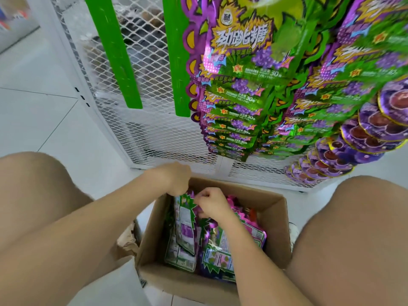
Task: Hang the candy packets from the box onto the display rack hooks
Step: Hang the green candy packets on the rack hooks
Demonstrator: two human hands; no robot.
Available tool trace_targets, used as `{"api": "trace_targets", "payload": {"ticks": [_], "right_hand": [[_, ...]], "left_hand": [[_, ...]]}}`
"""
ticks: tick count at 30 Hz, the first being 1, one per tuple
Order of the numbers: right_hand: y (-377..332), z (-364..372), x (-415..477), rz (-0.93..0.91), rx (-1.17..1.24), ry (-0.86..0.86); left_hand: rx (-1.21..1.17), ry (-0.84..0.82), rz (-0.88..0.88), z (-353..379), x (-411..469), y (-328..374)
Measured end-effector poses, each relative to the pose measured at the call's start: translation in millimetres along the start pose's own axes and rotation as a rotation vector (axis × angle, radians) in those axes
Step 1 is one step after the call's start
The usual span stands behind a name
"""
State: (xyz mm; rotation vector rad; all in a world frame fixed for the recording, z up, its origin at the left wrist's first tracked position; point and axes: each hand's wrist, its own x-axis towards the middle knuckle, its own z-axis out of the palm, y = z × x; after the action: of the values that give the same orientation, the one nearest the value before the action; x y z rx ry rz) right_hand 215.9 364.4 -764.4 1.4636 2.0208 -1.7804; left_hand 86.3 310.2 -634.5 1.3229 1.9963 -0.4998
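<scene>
White floor tiles (pixel 44 107) carry a mesh rack (pixel 154 133) with two green strips (pixel 114 51). Hung packets (pixel 240 62) fill the rack's right side in overlapping columns, with round purple packs (pixel 375 129) at the far right edge.

A cardboard box (pixel 276 228) stands open on the floor against the rack's base, between the person's knees. More packets (pixel 218 257) lie stacked inside, mostly backs up. Both forearms reach down into its far left corner. The left hand (pixel 176 180), fingers curled, grips the jagged top of an upright packet (pixel 185 219). The right hand (pixel 212 204), just beside it, pinches the same top edge.
</scene>
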Motion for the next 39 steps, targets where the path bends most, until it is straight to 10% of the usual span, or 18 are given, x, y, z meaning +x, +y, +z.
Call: {"api": "trace_targets", "payload": {"ticks": [7,11,16,28,35,39], "right_hand": [[-68.0,-38.4,-59.2,-0.313,-0.071,-0.086],[-77.9,-64.6,-96.1,-0.404,-0.279,-0.239],[-81.4,-87.9,-103.8,-0.551,-0.376,0.373],[-135.7,-128.5,-174.9,-0.864,-0.395,0.503],[-250.3,-196.7,-222.2,-1.054,-0.3,0.973],[-312.6,-225.2,-231.7,-1.157,-0.293,1.099]], "left_hand": [[-0.996,0.091,-0.144,16.0,-3.8,-14.8],[-0.84,0.215,0.008,17.9,-11.7,-11.9],[-0.663,0.38,0.241,6.5,-37.9,-11.4],[-0.679,0.715,0.672,-74.9,-115.4,-2.6],[-0.778,1.26,0.6,-196.7,-184.3,34.2],[-1.065,1.31,0.611,-256.3,-198.9,45.4]]}}
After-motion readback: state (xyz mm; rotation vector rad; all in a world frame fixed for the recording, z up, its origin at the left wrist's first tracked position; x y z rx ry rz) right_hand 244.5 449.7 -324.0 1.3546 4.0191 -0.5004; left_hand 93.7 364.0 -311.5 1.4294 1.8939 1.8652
